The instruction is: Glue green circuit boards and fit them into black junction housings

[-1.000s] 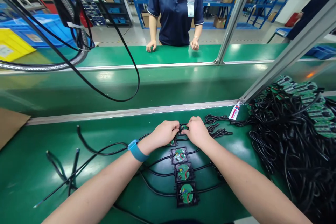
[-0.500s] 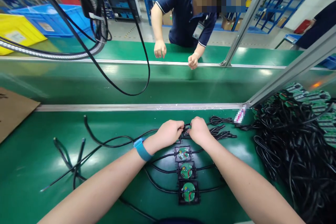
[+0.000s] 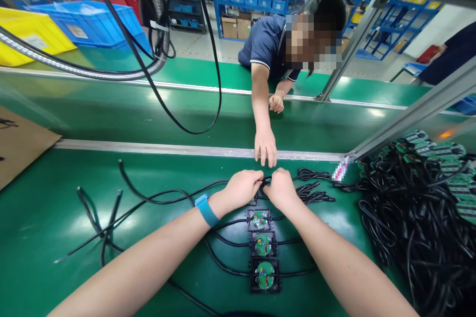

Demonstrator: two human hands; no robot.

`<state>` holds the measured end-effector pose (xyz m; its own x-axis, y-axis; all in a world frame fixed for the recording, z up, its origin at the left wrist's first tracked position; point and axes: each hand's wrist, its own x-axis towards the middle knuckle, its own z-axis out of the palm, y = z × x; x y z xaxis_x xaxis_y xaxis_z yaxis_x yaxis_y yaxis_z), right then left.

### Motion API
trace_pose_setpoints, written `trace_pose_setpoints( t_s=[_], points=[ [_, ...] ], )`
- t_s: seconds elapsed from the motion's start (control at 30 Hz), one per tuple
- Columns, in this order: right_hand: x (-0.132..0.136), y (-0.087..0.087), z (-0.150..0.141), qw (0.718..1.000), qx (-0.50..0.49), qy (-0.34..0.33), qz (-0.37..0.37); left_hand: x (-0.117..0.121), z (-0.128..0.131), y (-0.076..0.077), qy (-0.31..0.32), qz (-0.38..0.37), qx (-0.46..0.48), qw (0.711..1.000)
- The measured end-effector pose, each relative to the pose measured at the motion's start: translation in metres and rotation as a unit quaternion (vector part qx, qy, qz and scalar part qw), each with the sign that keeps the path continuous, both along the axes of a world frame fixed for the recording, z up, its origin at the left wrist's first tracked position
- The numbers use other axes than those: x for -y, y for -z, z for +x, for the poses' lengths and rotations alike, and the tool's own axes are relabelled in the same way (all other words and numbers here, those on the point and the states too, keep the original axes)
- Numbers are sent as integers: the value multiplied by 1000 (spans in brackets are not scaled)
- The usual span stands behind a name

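Observation:
My left hand point(image 3: 243, 187), with a teal wristband point(image 3: 206, 209), is closed in a pinch on a black cable at the top of a column of housings. My right hand point(image 3: 281, 189) pinches the same dark cable piece point(image 3: 266, 181) from the other side; the fingers hide most of it. Just below, a partly covered housing point(image 3: 253, 201) shows. Nearer me lie three square black housings point(image 3: 252, 285), each holding a round green circuit board point(image 3: 265, 272) with coloured wires. Black cables point(image 3: 228, 272) leave them on both sides.
A co-worker's hand point(image 3: 265, 147) reaches over the metal rail point(image 3: 178, 150) towards my hands. A heap of black cables point(image 3: 416, 218) with green boards point(image 3: 455, 151) lies right. Stripped cable ends point(image 3: 118, 195) lie left, by cardboard point(image 3: 22, 146). A cable loop point(image 3: 219, 84) hangs overhead.
The co-worker has leaned forward and stretched one arm across the rail towards my hands. My hands stay almost in place, still on the cable.

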<state>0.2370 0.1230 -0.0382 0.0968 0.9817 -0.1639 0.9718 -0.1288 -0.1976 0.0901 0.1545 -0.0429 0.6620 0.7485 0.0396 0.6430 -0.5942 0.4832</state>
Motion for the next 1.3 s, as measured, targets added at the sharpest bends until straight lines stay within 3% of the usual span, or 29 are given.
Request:
trace_pose_setpoints(
  t_s=[0.17,0.33,0.43,0.53,0.6,0.67,0.77,0.87,1.0,1.1,1.3],
  points=[
    [0,-5,0,998,-22,-64,-3,4,-1,7,8,4,37,999],
    [-7,0,5,999,-36,-29,12,-1,2,9,-43,41,-29,998],
    [-10,3,18,994,-64,0,93,-8,-3,11,-79,87,-36,992],
    [-1,0,43,966,-155,16,207,-11,-21,14,-122,135,22,983],
    [13,-5,62,941,-241,18,236,-10,-39,14,-144,149,77,975],
    [30,-9,78,917,-335,44,212,-5,-58,13,-167,124,126,970],
    [52,-12,91,873,-453,109,143,7,-80,11,-204,28,151,967],
    [65,-9,93,856,-485,138,117,20,-87,13,-157,0,130,979],
    [73,-4,85,883,-434,124,124,30,-80,19,-37,65,106,992],
    [78,-5,76,905,-397,85,131,30,-71,24,23,51,70,996],
    [94,-8,78,878,-468,30,91,30,-57,31,10,48,70,996]
  ],
)
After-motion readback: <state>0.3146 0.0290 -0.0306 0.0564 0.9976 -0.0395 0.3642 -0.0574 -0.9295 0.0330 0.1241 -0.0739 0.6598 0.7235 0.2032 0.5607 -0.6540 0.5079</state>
